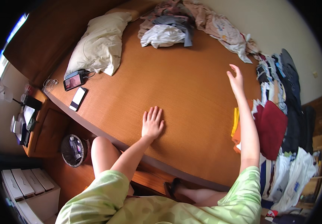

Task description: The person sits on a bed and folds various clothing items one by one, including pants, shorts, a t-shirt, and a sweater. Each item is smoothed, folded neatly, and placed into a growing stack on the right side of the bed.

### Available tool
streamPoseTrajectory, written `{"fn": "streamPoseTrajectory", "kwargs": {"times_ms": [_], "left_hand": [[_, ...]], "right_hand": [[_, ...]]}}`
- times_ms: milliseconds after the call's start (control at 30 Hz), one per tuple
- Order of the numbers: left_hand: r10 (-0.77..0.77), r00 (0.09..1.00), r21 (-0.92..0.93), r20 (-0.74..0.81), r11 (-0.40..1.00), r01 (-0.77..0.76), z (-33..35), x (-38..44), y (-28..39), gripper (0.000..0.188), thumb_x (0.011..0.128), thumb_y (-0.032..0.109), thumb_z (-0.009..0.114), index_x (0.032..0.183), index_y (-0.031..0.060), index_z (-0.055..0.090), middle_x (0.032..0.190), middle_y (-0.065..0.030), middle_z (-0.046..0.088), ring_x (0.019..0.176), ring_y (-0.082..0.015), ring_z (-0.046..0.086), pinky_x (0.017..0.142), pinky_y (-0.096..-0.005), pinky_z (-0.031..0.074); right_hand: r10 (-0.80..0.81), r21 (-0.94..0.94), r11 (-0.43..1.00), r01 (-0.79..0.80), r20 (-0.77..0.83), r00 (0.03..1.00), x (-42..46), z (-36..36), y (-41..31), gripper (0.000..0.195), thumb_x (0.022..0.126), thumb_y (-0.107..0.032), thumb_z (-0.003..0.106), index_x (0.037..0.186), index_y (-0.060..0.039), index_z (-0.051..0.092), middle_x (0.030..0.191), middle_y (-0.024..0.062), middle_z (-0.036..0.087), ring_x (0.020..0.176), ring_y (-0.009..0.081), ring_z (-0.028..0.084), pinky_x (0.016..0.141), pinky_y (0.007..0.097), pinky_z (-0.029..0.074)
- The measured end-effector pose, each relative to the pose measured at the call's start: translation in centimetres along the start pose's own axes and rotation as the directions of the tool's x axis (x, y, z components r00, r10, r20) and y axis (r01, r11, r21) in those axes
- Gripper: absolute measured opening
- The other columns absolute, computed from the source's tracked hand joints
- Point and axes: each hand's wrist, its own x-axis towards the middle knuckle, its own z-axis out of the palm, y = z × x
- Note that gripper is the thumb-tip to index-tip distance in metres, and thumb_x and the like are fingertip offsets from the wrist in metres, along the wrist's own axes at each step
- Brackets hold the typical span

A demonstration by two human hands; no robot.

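My left hand (pixel 152 123) rests palm down on the brown woven mat (pixel 177 84) that covers the bed, its fingers a little apart and nothing in it. Raised at the right, my right hand (pixel 236 79) has its fingers and thumb apart and holds nothing. Beyond it, folded clothes (pixel 267 72) are lined up along the bed's right side. Nearer my right forearm lie a dark red garment (pixel 271 130) and orange and yellow cloth (pixel 236 121). White and grey clothes (pixel 162 35) form a heap at the far side.
A cream pillow (pixel 100 42) lies at the upper left, near a phone showing a picture (pixel 74 82), a second phone (pixel 78 98) and a coiled white cable (pixel 50 85). A lined waste bin (pixel 72 149) and white drawers (pixel 32 182) stand on the floor. A plastic bag (pixel 298 179) lies lower right.
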Motion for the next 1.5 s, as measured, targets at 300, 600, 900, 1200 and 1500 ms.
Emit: {"fn": "streamPoseTrajectory", "kwargs": {"times_ms": [300,600,900,1200,1500], "left_hand": [[-0.058,0.993,-0.079,0.101,0.995,0.066,-1.1,0.7,-0.3,0.061,0.093,0.041,0.042,0.146,0.0156,0.029,0.152,-0.0082,0.027,0.141,-0.0262,0.022,0.115,-0.0474,0.014],[-0.046,0.979,-0.134,0.197,0.988,0.074,-1.2,1.4,-0.9,0.061,0.094,0.04,0.037,0.149,0.0166,0.024,0.154,-0.0076,0.023,0.142,-0.0244,0.02,0.115,-0.0463,0.012],[-0.054,0.98,-0.172,0.194,0.981,0.088,-1.7,1.1,-1.1,0.062,0.093,0.04,0.04,0.148,0.0161,0.024,0.153,-0.0086,0.024,0.141,-0.0258,0.023,0.115,-0.0483,0.015],[-0.067,0.991,-0.207,0.117,0.974,0.09,-1.2,0.8,-1.3,0.062,0.092,0.039,0.04,0.148,0.015,0.026,0.153,-0.0093,0.025,0.141,-0.0262,0.023,0.115,-0.0481,0.015],[-0.025,0.975,-0.203,0.221,0.977,0.071,-1.5,0.3,-1.0,0.056,0.09,0.04,0.039,0.136,0.0084,0.044,0.144,-0.0119,0.04,0.139,-0.028,0.025,0.116,-0.0466,0.011]], "right_hand": [[0.467,0.313,0.735,-0.602,0.41,0.783,6.9,23.2,5.5,0.056,0.093,-0.026,0.052,0.145,-0.0274,0.031,0.153,0.01,0.02,0.141,0.0265,0.019,0.112,0.0462,0.019],[0.491,0.59,0.372,-0.716,0.53,0.692,16.4,33.6,11.2,0.05,0.085,-0.012,0.055,0.131,-0.0327,0.052,0.142,0.001,0.035,0.125,0.015,0.034,0.09,0.0357,0.037],[0.339,0.812,0.282,-0.511,0.414,0.845,21.2,35.9,4.8,0.044,0.095,-0.023,0.054,0.138,-0.0157,0.046,0.144,-0.0025,0.039,0.135,0.0101,0.027,0.104,0.0322,0.022],[0.452,0.702,0.498,-0.51,0.291,0.843,-8.7,24.8,-6.2,0.008,0.087,-0.012,0.057,0.09,-0.006,0.054,0.084,0.0012,0.052,0.075,0.0098,0.048,0.07,0.024,0.041],[0.568,-0.25,0.752,-0.61,-0.225,0.792,-40.6,6.1,-11.6,0.021,0.078,-0.005,0.059,0.098,0.002,0.057,0.089,0.0204,0.062,0.083,0.0387,0.06,0.074,0.0441,0.047]]}}
